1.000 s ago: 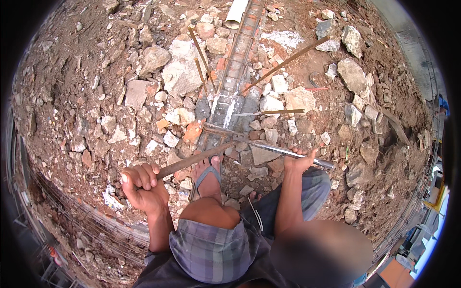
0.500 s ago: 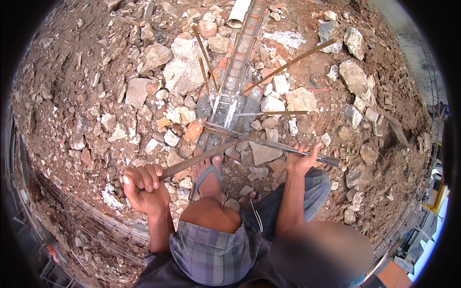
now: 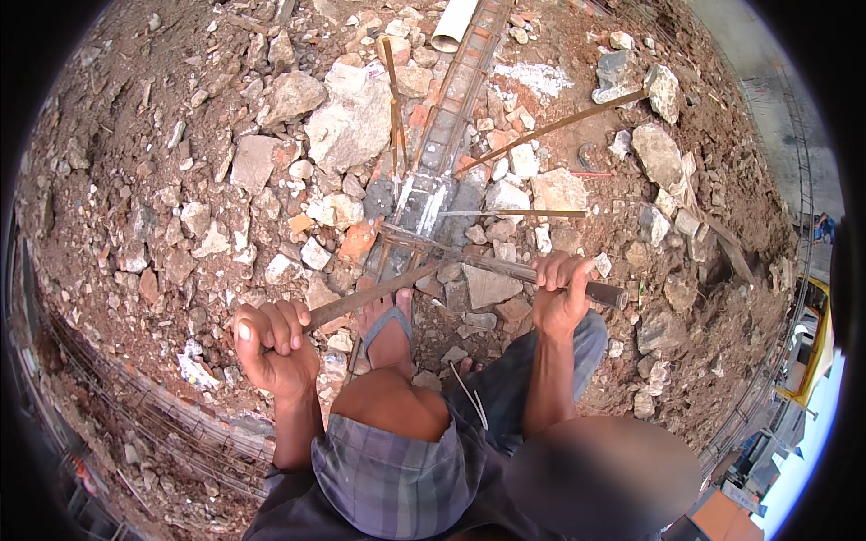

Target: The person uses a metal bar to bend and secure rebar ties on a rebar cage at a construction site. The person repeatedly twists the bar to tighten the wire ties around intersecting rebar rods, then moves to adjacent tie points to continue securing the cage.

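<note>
My left hand (image 3: 278, 350) is closed around the near end of a flat rusty bar (image 3: 370, 299), which slants up to the right. My right hand (image 3: 564, 293) grips a dark metal bar (image 3: 505, 266) from above, close to its blunt right end. Both bars come together over the narrow steel-and-concrete strip (image 3: 446, 126), just ahead of my sandalled foot (image 3: 392, 338). A rusty crosspiece (image 3: 406, 237) lies at that meeting point; how the parts join there is too small to tell.
Rusty rebar rods (image 3: 559, 128) stick up around the strip, with a thinner rod (image 3: 532, 214) reaching right. A white pipe (image 3: 454, 25) lies at the far end. Large rocks (image 3: 352, 117) and rubble cover the soil. Long steel cages (image 3: 180, 424) run along the lower left.
My right hand and the outer end of its bar have shifted slightly left and up. My left hand stays nearly in place on its bar. The view has tilted a little.
</note>
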